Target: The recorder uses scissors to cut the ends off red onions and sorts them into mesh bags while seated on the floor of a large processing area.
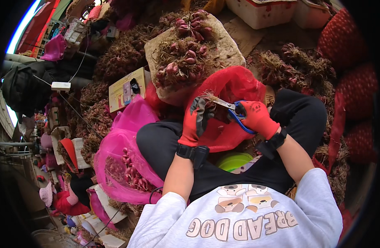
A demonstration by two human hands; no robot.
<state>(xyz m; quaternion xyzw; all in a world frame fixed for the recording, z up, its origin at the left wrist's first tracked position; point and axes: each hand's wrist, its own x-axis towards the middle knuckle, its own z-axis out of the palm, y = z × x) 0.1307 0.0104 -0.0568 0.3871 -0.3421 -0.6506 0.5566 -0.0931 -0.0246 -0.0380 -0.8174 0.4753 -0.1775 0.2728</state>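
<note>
My left hand [194, 122], in a red work glove with a grey palm, is closed on a wisp of dry stalks [211, 97] at its fingertips; any bulb in it is hidden. My gloved right hand [260, 118] grips scissors [224, 103] by their blue handles, with the blades pointing left at the stalks. Beneath both hands a red mesh bag [239, 78] spreads between my legs. In front, bunches of shallots [190, 56] with dry tops lie on a pale foam block [229, 43]. To my left, a magenta mesh bag [115, 159] holds loose shallots [136, 171].
A carton [115, 93] bears small devices. A lime-green bowl [235, 160] sits between my legs. Heaped shallots [281, 72] and full red mesh sacks [347, 41] are on the right. White foam boxes [262, 12] stand ahead. Another person [68, 196] is at far left.
</note>
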